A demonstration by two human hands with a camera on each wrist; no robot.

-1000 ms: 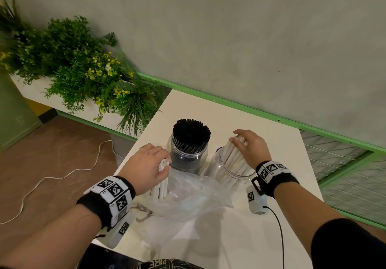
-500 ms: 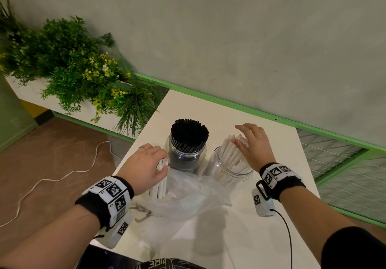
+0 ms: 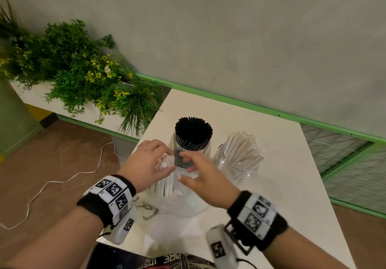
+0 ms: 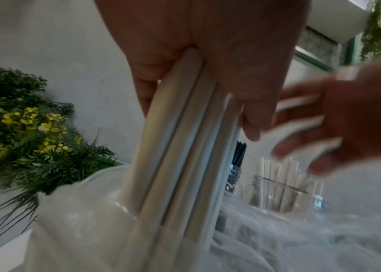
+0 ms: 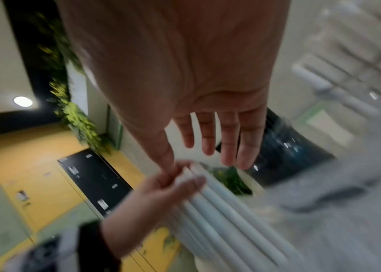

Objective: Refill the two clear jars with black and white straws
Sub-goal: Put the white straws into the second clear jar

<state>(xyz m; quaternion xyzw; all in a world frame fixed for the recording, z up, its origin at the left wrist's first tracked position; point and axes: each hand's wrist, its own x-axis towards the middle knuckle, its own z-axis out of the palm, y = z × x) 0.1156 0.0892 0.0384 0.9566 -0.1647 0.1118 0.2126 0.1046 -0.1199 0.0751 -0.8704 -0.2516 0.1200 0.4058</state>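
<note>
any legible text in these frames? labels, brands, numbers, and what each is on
No words or numbers read cleanly.
Black strap at the bottom edge of the head view: pale lettering, upside down and partly cut off, not legible.
Left wristband and right wristband: black-and-white square marker codes only, no letters.
Black panel in the right wrist view: small white labels, too blurred to read.
Jar of black straws and jar of white straws: no label visible.

We see our left hand [image 4: 208, 60] gripping a bundle of white straws [image 4: 184, 156] that drop below its fingers into a clear plastic bag [image 4: 277, 244]; our right hand [image 4: 352, 117] hovers just beside them, blurred.
</note>
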